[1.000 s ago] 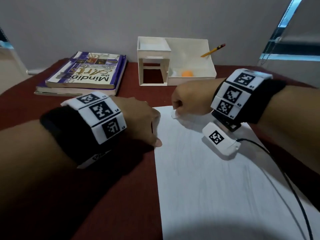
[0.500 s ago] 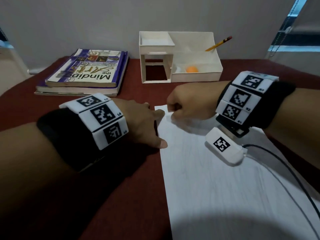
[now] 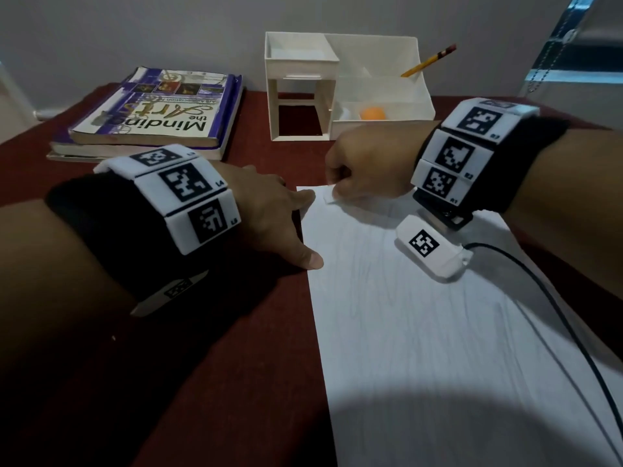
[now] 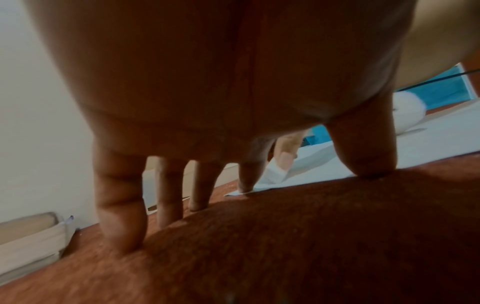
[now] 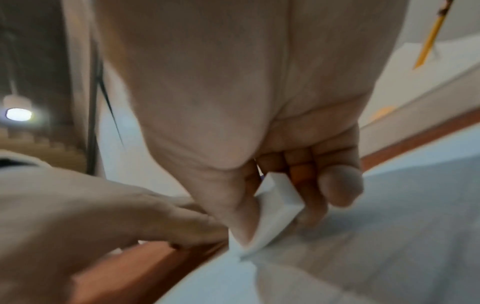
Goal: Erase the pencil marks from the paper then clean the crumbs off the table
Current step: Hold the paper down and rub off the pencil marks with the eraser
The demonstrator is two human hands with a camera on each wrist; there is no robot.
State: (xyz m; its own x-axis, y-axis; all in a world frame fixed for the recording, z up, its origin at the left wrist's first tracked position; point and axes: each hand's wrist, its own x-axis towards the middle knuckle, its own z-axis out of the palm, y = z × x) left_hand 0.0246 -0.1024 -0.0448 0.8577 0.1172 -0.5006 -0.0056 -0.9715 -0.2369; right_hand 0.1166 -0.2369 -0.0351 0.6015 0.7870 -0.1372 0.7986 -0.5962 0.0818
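Observation:
A white sheet of paper (image 3: 421, 325) with faint pencil strokes lies on the dark red table (image 3: 209, 382). My right hand (image 3: 364, 163) pinches a white eraser (image 5: 270, 214) between thumb and fingers, its lower end on the paper's far left corner (image 3: 328, 198). In the left wrist view the eraser (image 4: 272, 174) shows beyond my fingers. My left hand (image 3: 273, 214) lies spread at the paper's left edge, the index fingertip (image 3: 308, 197) and thumb (image 3: 312, 261) resting on the sheet (image 4: 363, 156), the other fingers on the tablecloth.
A white desk organiser (image 3: 340, 89) stands at the back, holding a yellow pencil (image 3: 428, 60) and an orange ball (image 3: 372, 113). Two stacked books (image 3: 151, 112) lie at the back left. A black cable (image 3: 556, 315) runs from the right wrist camera across the paper.
The right hand with the eraser has shifted left toward the paper's far left corner. The left hand stays pressed at the sheet's left edge.

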